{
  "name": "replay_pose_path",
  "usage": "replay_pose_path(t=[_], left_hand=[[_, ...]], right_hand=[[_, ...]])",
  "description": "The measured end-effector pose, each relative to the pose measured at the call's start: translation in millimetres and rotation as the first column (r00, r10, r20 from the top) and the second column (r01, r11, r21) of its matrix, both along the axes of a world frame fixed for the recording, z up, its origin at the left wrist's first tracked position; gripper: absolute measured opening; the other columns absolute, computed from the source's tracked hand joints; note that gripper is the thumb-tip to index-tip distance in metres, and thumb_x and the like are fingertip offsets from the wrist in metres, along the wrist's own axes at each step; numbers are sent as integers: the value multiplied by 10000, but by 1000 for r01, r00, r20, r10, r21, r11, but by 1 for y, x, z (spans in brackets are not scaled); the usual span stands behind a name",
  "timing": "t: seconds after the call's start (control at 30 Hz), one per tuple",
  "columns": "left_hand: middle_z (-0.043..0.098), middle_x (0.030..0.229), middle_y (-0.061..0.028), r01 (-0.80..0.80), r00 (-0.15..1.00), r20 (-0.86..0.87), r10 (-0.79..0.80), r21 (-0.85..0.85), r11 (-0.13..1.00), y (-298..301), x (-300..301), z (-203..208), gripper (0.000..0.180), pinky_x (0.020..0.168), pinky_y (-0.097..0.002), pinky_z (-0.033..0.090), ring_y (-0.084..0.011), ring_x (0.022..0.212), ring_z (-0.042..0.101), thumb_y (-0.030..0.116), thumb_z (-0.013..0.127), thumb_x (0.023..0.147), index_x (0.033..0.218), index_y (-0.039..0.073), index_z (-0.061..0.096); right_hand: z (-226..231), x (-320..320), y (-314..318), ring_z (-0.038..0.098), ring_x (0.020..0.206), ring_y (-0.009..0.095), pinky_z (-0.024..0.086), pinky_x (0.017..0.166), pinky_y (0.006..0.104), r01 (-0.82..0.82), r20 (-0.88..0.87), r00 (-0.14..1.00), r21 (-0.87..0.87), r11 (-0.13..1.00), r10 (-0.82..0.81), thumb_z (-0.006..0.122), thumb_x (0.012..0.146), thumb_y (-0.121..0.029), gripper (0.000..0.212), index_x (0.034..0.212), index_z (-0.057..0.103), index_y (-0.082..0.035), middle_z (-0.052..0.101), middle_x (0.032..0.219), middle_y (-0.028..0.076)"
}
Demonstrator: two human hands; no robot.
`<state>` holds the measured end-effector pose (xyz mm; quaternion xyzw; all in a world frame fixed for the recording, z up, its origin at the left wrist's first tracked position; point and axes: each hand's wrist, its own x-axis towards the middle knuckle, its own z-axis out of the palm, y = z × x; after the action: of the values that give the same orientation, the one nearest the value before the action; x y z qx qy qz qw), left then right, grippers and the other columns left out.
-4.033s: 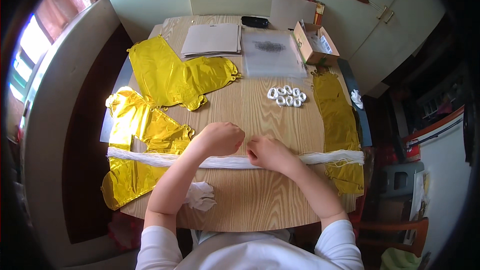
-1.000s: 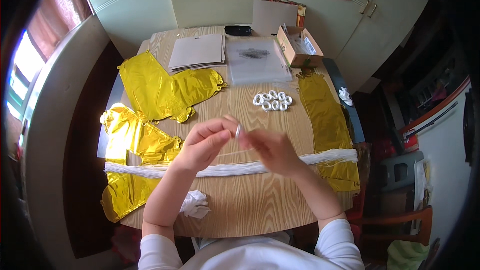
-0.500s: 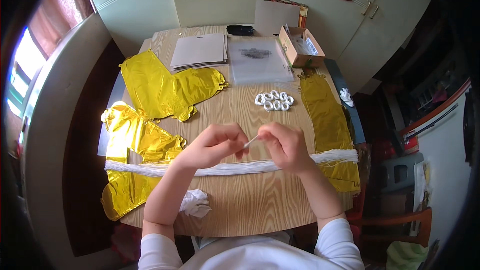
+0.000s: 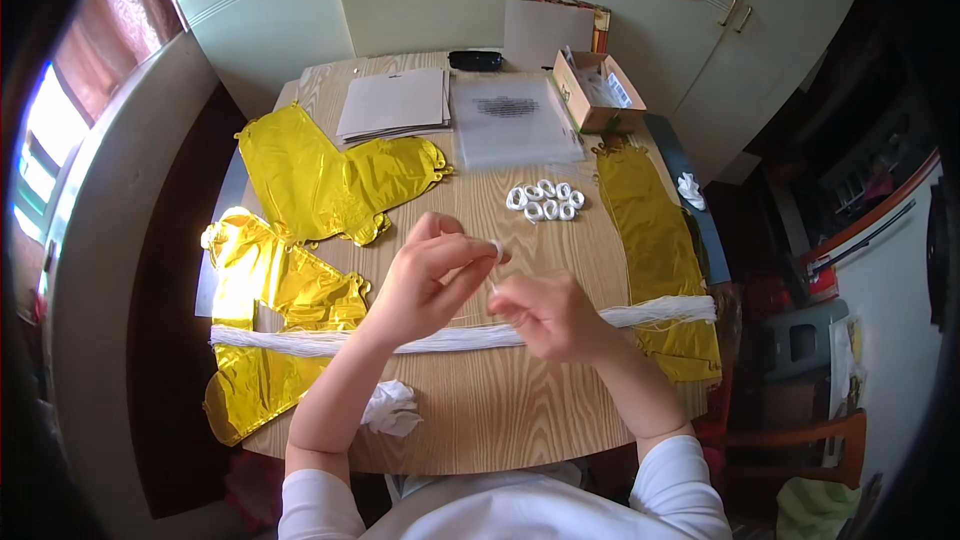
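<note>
Over the middle of the table, my left hand [image 4: 435,275] pinches a small loop of white string [image 4: 498,250] between thumb and fingertips. Just to its right and slightly lower, my right hand [image 4: 545,315] is closed, gripping the string that runs down from the loop. A long bundle of white strings [image 4: 460,341] lies across the table beneath both hands. Beyond them sit several small white string coils [image 4: 550,209], grouped together. Gold foil balloons, uninflated, lie flat: one at the upper left [image 4: 300,165], more at the lower left [image 4: 300,285], others at the right [image 4: 650,215].
At the back are a stack of grey cards [image 4: 395,103], clear plastic bags [image 4: 515,135], a black case [image 4: 475,61] and an open cardboard box [image 4: 600,100]. Crumpled white tissue [image 4: 392,408] lies near the front edge, with another white wad [image 4: 690,191] at the right.
My right hand has moved down and left, drawing the string below the left fingertips. My left hand has risen slightly, and the string shows as a loop there.
</note>
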<state>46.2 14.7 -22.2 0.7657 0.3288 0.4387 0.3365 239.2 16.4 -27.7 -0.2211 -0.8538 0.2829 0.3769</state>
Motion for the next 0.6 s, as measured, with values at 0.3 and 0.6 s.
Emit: replay_pose_path(t=[0.3,0.6], left_hand=[[604,864,-72,6,1000,-5,-7,-85,996,-2,-2,0,168,837,-296,394,-153,879,501,45,469,861,875,-16,625],[607,918,-61,-156,974,-145,172,120,980,-1,5,-2,151,754,-314,411,-145,805,494,34,474,844,848,-9,619]], right_hand=[[-1,1,3,591,536,214,433,461,324,24,-50,999,45,999,-22,575,846,-145,113,787,549,-52,567,620,81],[2,0,-1,587,537,220,431,468,319,114,-6,993,91,989,-114,577,833,-110,59,818,563,-55,568,625,85]])
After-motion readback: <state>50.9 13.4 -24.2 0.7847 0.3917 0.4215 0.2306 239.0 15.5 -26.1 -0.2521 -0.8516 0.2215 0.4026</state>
